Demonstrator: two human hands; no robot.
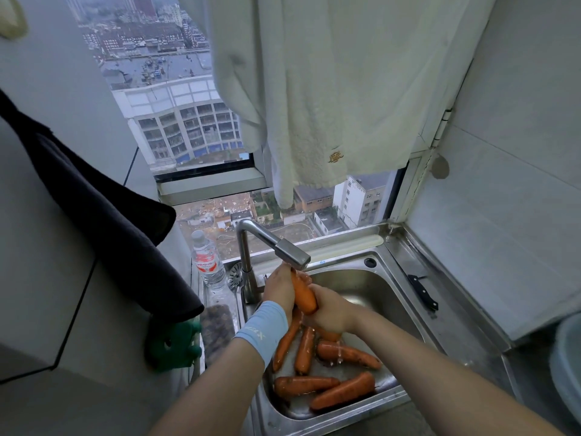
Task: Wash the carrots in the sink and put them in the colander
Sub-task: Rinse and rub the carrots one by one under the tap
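Head view, sink stn., stock at this moment. Item 1: carrot (304, 294), tilted, top end just below faucet (290, 251) spout, over the sink (382, 283) basin; left hand (276, 289) (blue wristband on that forearm) curled round its upper part, right hand (330, 314) gripping its lower end, so both hands closed on the one carrot. Item 2: loose carrots (345, 392), at least five, lying wet on basin floor toward the front wall, one partly hidden under right hand; dark soil marks on several, so prob. not scrubbed yet. Item 3: colander, not identified; grey-blue round vessel (567, 357) at right edge, mostly out of frame, may be it, cannot tell; no carrot visible in the part shown. Misc.: knife (423, 293) on sink's right rim, water bottle (207, 262) left of faucet. Status, by judgement: early; one carrot being washed, nothing transferred as far as shown; approx. whole batch left to rinse, then move to colander.
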